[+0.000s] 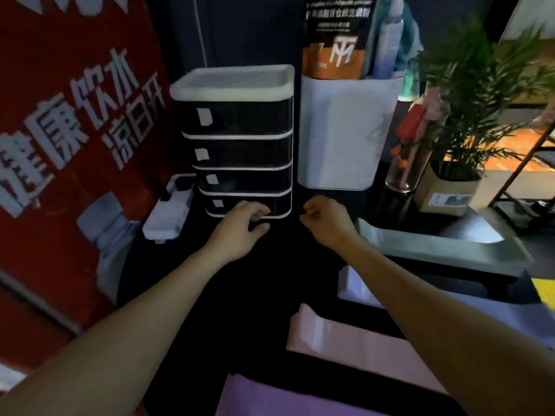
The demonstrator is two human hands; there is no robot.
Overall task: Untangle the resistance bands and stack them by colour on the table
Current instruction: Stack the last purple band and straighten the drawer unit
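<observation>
**Both hands reach to the back of a dark surface as sorted bands lie in front**

Two bare forearms stretch across a black surface (270,280) toward a small drawer unit (240,142) with four dark drawers and a white top. The left hand (240,226) sits at the lowest drawer's front edge, fingers curled against the lip; whether its grip has closed on the drawer or on something dark is too dim to tell. The right hand (327,220) hangs just beside the unit's lower right corner with fingers curled inward and thumb meeting fingertips — a pinching grip, though nothing can be made out in it against the black.

The resistance bands lie flat and apart, nearer the person: a grey-green band (444,247) to the right of the right hand, a pale lavender band (354,283) partly under the right forearm, a pink band (345,337) closer in, and a purple band (270,397) at the bottom edge. A strip of yellow (543,292) shows at the far right.

Behind the hands stand a white container (342,130) holding a dark packet (336,37) — and, to its right, a clear bottle (411,151) and a potted plant (468,94). A white power strip (168,214) lies left of the drawers, beside a red box with white lettering (75,121).
</observation>
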